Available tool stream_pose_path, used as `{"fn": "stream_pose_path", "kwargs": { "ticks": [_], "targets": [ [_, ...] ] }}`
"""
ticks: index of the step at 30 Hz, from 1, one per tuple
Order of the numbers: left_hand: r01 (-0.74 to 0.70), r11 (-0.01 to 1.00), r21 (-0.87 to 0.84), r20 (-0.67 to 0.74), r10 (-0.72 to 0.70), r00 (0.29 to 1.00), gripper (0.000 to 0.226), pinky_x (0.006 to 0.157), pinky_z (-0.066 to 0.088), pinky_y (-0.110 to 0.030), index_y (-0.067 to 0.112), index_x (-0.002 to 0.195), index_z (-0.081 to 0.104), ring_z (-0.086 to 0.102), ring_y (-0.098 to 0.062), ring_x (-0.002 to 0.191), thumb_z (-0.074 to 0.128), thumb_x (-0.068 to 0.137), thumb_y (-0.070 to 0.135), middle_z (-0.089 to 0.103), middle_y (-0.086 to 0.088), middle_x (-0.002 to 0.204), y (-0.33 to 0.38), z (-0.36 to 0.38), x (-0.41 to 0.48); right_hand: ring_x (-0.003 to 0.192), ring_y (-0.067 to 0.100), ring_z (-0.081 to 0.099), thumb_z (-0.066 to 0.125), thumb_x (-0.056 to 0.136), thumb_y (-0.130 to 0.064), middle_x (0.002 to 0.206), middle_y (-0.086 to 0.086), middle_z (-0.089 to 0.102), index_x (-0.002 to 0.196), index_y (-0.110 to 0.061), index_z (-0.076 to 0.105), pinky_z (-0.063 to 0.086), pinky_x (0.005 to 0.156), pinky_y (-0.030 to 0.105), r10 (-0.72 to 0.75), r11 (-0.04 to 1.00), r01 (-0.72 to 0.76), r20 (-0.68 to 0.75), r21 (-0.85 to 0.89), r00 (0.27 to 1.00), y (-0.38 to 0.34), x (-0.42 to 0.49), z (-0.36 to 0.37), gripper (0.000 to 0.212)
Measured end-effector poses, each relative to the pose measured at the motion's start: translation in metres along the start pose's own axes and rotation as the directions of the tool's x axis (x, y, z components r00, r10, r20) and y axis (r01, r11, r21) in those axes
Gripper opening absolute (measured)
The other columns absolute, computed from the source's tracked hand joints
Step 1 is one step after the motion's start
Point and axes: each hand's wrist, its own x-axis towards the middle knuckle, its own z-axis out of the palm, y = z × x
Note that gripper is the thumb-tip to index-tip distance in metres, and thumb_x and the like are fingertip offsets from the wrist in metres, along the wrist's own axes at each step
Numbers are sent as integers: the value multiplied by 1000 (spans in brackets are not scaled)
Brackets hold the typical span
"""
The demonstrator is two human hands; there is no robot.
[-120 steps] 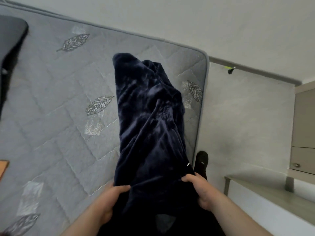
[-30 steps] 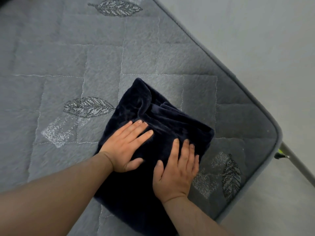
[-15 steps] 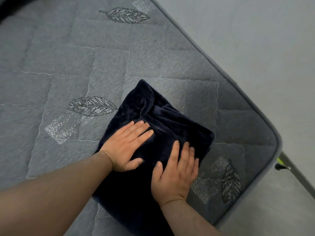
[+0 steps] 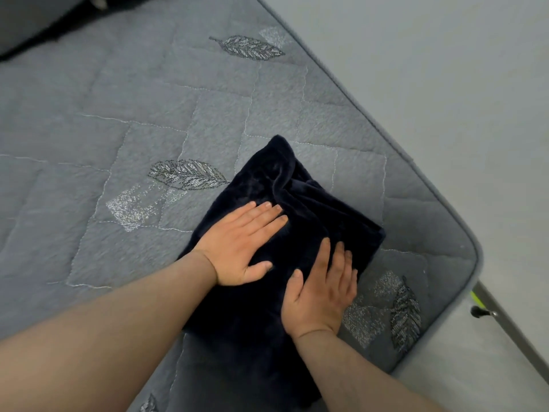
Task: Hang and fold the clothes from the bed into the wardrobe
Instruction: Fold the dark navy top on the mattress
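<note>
A dark navy plush garment (image 4: 300, 200) lies folded into a rough rectangle on the grey quilted mattress (image 4: 124, 114), near its right corner. My left hand (image 4: 243, 245) lies flat on the garment's middle with straight fingers pointing up and right. My right hand (image 4: 322, 283) presses flat on its right part, fingers straight, close to the fold's right edge. Both forearms cover the garment's near part. The wardrobe is out of sight.
The mattress edge (image 4: 416, 162) runs diagonally from top middle to the lower right corner, with pale floor (image 4: 460, 84) beyond it. A dark object (image 4: 26, 22) sits at the top left corner. A small black knob with a yellow-green tag (image 4: 478, 307) shows at the right.
Four seconds ago both hands held the garment up long over the bed; now it lies folded with both hands flat on it. In the last second only the view shifted slightly.
</note>
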Motion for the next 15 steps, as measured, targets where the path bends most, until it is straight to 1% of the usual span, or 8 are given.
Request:
{"fn": "stream_pose_path", "kwargs": {
  "ticks": [3,5,8,10,11,12,13,15],
  "targets": [
    [176,981,-82,-89,-183,979,74,118,14,-38,13,145,39,29,-26,144,42,84,54,36,-10,153,21,-18,-14,144,31,21,33,84,-41,154,16,29,151,-14,24,18,117,52,1,1000,-1,10,7,1000,-2,0,-1,73],
    [431,862,-266,-235,-492,838,61,116,18,-35,13,133,55,37,-26,139,47,84,47,47,-9,145,51,-28,-42,143,32,23,33,84,-41,153,16,31,150,-12,26,18,116,53,21,1000,-22,14,10,1000,-3,0,-4,72],
    [689,311,-655,-227,-950,213,71,109,26,-36,7,124,57,44,-29,126,55,70,53,53,-12,130,116,-30,-93,142,35,25,33,85,-40,152,18,32,149,-11,27,21,115,55,12,998,-15,45,67,999,-4,-2,-10,71],
    [596,-210,-775,151,-978,-147,96,105,35,-40,4,125,54,51,-33,118,64,57,70,57,-17,122,157,-30,-108,143,33,23,31,87,-41,154,17,30,150,-12,25,20,116,54,-11,996,3,83,90,997,-3,-1,-21,70],
    [478,-451,-754,402,-892,-207,106,102,39,-39,3,124,56,56,-31,114,73,48,75,60,-17,120,173,-29,-108,145,31,19,30,89,-42,156,15,26,151,-15,22,18,117,52,-35,994,22,124,103,992,-1,0,-31,68],
    [323,-637,-700,618,-767,-173,111,98,43,-39,1,118,60,60,-30,108,79,37,75,65,-17,115,185,-30,-105,146,27,14,31,92,-42,159,12,21,153,-18,19,14,119,49,-65,991,44,170,127,983,2,3,-44,66],
    [148,-753,-641,749,-656,-94,116,95,46,-40,0,109,64,64,-29,100,83,22,74,70,-18,106,194,-30,-100,148,22,8,35,95,-41,161,7,15,153,-21,17,10,121,45,-103,985,69,213,161,972,6,6,-58,65],
    [-86,-806,-585,808,-589,19,118,93,50,-44,2,101,66,68,-32,92,87,5,67,73,-19,96,202,-29,-91,146,5,-5,43,97,-33,161,-6,8,152,-24,24,4,122,39,-253,945,184,249,270,935,13,14,-84,60]
  ]
}}
